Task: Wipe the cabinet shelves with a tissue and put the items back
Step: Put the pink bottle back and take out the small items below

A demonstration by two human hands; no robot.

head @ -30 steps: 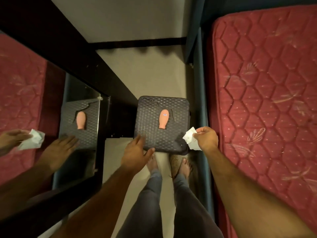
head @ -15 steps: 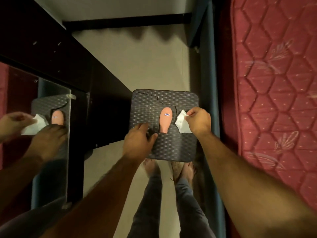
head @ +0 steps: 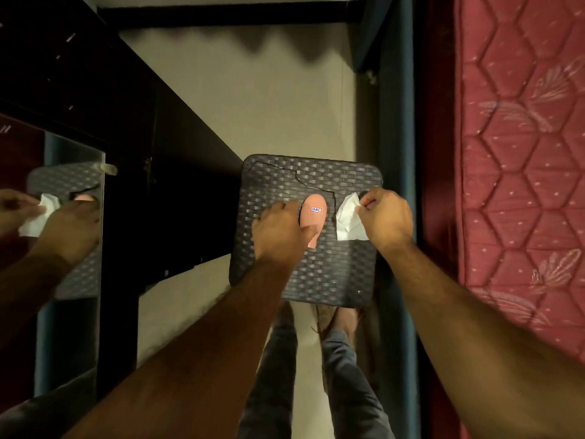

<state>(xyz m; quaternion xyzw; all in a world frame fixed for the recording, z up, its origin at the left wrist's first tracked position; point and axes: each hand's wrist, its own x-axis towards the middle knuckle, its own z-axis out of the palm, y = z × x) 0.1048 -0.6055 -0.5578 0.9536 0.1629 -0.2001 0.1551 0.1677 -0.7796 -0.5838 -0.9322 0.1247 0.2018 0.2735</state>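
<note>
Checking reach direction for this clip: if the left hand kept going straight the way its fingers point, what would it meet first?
The left hand already touches the pink bottle lying on the woven stool, so that comes first; whether it grips yet is unclear.

Red quilted mattress at right; dark woven stool on beige floor; mirror at left.

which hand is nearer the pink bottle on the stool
Left. The left hand is on the pink bottle, fingers curling round its lower part; the right hand is apart to its right, pinching a tissue.
</note>
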